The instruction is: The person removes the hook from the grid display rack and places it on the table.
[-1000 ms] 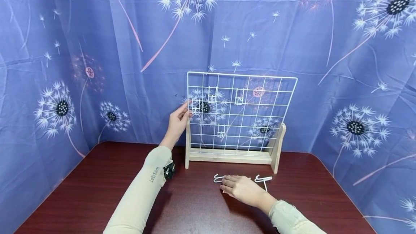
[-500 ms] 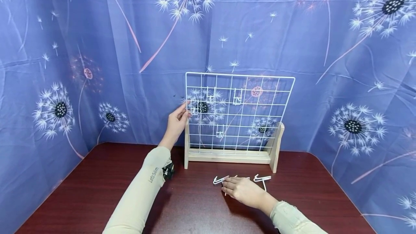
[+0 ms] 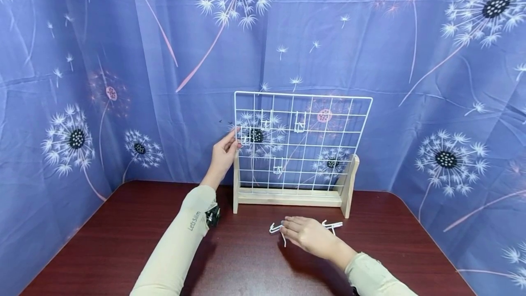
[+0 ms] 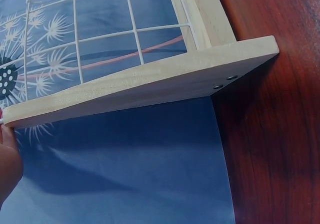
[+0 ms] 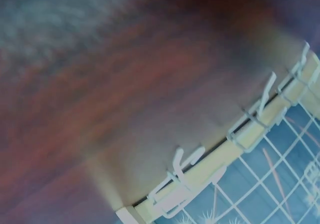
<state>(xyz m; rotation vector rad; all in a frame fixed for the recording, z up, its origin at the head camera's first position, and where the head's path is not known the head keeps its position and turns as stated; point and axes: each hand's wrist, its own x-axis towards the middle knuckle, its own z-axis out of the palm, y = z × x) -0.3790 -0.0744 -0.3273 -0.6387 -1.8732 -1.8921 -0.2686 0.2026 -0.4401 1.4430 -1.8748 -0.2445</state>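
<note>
A white wire grid panel (image 3: 304, 95) stands in a pale wooden stand (image 3: 289, 199). My left hand (image 3: 223, 154) pinches the panel's left edge, beside a small wire hook (image 3: 245, 140) hung there. My right hand (image 3: 309, 237) is over the table in front of the stand, fingers fairly straight and together. Beneath and beside it lie white wire hooks: one left hook (image 3: 274, 229) by the fingertips and one right hook (image 3: 334, 225) behind the hand. A middle hook (image 5: 257, 115) shows in the right wrist view; the hand hides it in the head view.
Other hooks hang on the grid: an upper right one (image 3: 300, 127), an upper left one (image 3: 265, 124) and a lower one (image 3: 278, 169). A dark red wooden table (image 3: 123, 227) carries the stand. Blue dandelion-print cloth (image 3: 164, 58) encloses the back and sides.
My right hand has risen slightly and shifted right, uncovering more of the left hook's prong. The left hand keeps its place on the panel's edge.
</note>
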